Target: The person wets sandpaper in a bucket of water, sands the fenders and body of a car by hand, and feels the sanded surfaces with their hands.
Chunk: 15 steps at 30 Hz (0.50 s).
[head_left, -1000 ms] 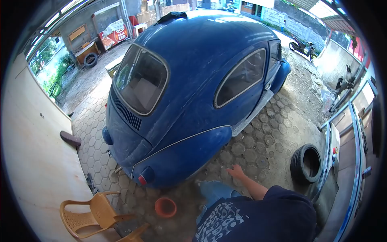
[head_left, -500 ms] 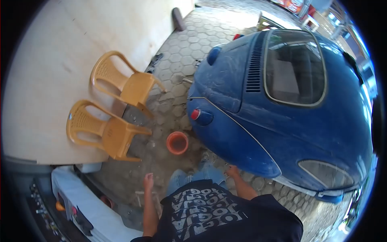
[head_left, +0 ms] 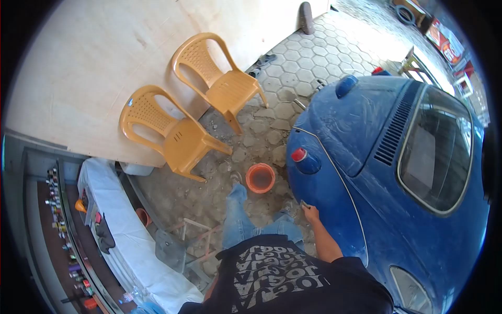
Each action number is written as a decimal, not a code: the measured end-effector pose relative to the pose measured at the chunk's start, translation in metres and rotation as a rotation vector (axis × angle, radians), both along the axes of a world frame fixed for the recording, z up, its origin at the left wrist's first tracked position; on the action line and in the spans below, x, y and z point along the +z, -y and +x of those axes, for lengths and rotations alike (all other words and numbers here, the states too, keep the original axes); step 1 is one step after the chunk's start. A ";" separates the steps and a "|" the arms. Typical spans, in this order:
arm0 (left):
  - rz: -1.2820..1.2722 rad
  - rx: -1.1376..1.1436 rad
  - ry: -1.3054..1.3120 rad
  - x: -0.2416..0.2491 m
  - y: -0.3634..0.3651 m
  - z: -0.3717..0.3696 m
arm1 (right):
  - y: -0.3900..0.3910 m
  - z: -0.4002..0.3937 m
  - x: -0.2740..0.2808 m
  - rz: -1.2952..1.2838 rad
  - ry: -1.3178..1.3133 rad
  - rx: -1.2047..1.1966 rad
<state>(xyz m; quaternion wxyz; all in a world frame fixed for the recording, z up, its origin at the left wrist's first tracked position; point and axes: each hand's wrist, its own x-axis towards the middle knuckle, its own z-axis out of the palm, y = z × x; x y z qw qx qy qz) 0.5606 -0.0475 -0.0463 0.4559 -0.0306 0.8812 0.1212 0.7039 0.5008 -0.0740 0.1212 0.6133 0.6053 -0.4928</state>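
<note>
My right hand (head_left: 310,212) is closed beside the lower rear fender of a blue car (head_left: 334,204). A small thing shows at its fingertips, and I cannot tell what it is. My left hand is out of sight; only a bit of that arm shows beside my dark shirt (head_left: 282,272). On the ground ahead of my feet stands an orange bucket (head_left: 260,191) with murky liquid inside, close to the car's rear. A red tail light (head_left: 298,155) sits on the fender above the bucket.
Two yellow plastic chairs (head_left: 185,144) stand along the pale wall (head_left: 104,68). Sandals (head_left: 265,59) lie on the hexagonal paving (head_left: 300,52) by the wall. To the left are a white-covered surface (head_left: 125,261), a shelf of small bottles (head_left: 54,196) and a thin metal frame (head_left: 201,235).
My view has turned and stepped toward the car, so the chairs and bucket sit further right. My right hand has come to the fender. My left hand has dropped out of sight.
</note>
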 end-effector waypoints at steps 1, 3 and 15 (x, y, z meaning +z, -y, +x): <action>0.006 0.014 -0.007 -0.003 -0.002 -0.009 | 0.002 0.000 -0.005 0.009 0.044 0.029; 0.028 0.023 -0.040 -0.014 -0.008 -0.037 | 0.013 0.009 -0.016 0.028 0.132 0.082; 0.290 0.085 -0.270 -0.149 -0.085 -0.404 | 0.090 -0.064 0.019 0.365 0.345 -0.234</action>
